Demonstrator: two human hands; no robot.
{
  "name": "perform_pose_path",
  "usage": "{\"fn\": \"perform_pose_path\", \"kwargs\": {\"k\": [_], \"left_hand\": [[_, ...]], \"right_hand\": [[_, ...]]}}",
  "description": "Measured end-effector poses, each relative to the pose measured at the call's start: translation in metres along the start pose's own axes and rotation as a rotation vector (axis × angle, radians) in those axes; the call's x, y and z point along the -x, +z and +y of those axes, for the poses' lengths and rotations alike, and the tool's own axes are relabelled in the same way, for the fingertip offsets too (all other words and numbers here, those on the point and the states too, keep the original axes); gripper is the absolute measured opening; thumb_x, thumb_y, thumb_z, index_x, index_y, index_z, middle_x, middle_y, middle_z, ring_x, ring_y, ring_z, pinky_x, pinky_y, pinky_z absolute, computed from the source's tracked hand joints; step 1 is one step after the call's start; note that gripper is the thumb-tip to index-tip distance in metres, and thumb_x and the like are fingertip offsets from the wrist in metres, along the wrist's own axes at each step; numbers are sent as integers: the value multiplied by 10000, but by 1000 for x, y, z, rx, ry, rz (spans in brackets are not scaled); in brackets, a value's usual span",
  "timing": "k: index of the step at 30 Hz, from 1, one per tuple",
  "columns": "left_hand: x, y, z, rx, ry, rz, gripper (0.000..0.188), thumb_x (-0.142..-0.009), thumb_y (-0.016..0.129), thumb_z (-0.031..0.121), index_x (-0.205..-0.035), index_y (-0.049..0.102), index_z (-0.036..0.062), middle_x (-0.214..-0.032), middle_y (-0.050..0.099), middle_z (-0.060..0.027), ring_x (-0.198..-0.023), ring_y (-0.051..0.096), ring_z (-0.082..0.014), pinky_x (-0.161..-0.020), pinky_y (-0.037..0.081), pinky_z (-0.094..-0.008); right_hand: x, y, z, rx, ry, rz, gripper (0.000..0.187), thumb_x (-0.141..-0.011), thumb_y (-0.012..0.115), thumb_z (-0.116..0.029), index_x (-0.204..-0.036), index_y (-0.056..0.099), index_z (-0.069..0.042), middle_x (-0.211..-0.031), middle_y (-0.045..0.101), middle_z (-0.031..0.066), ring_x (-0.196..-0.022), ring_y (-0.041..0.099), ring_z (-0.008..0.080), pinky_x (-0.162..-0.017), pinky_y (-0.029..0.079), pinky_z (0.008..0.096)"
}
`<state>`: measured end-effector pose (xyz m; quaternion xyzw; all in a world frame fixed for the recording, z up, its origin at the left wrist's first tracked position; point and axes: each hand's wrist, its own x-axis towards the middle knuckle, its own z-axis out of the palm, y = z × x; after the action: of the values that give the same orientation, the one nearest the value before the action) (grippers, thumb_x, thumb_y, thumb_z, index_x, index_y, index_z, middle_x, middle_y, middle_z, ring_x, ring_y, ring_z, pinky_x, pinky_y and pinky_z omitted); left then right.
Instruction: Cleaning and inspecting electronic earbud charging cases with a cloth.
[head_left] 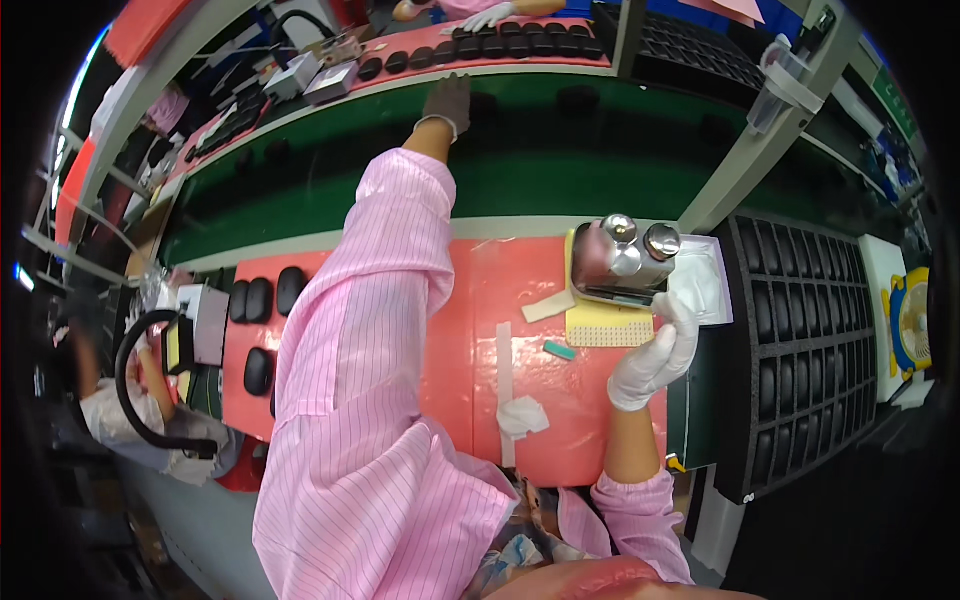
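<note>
My left hand (448, 106), in a grey glove, reaches far out over the green conveyor belt (330, 165). Its fingers are stretched toward the far edge, with a dark rounded case (482, 104) on the belt close beside it. My right hand (655, 355), white-gloved, is raised over the right side of the red mat (455, 350); its fingers are loosely bent and apart, and I see nothing in them. Just beyond it stand shiny metal-topped containers (625, 260) on a yellow dotted pad (610, 328). A small teal piece (560, 350) lies nearby.
Several black cases (258, 372) sit on the mat's left. A black compartment tray (800, 350) stands at right, beside a white box (703, 285). A grey post (755, 140) rises at the belt's right. Across the belt are rows of black cases (530, 42) and a co-worker's gloved hand (490, 17).
</note>
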<state>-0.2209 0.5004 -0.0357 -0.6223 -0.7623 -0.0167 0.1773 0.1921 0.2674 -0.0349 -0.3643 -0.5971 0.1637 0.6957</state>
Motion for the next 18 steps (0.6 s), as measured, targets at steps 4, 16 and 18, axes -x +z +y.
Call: {"fn": "perform_pose_path", "kwargs": {"k": [4, 16, 18], "left_hand": [[-18, 16, -18, 127, -119, -40, 824, -749, 707, 225, -1451, 309, 58, -1385, 462, -209, -1252, 490, -355, -1032, 428, -422], [-33, -31, 100, 553, 197, -244, 819, -672, 686, 661, -1308, 588, 153, -1482, 344, -218, -1404, 283, -348, -1115, 321, -466], [-45, -27, 129, 485, 181, -235, 839, -642, 687, 695, -1324, 584, 218, -1546, 202, -200, -1454, 120, -361, -1145, 262, -495]], "right_hand": [[-2, 3, -5, -39, -4, -71, 301, -944, 393, -142, -1063, 599, 43, -944, 622, 130, -855, 590, 211, -810, 473, 331], [-1, -5, -5, -153, 60, -100, 262, -921, 415, -104, -1051, 597, 34, -943, 603, 147, -840, 572, 223, -781, 466, 318], [1, -8, -7, -150, 61, -118, 261, -917, 415, -105, -1045, 596, 33, -932, 603, 148, -835, 571, 225, -774, 465, 318]]}}
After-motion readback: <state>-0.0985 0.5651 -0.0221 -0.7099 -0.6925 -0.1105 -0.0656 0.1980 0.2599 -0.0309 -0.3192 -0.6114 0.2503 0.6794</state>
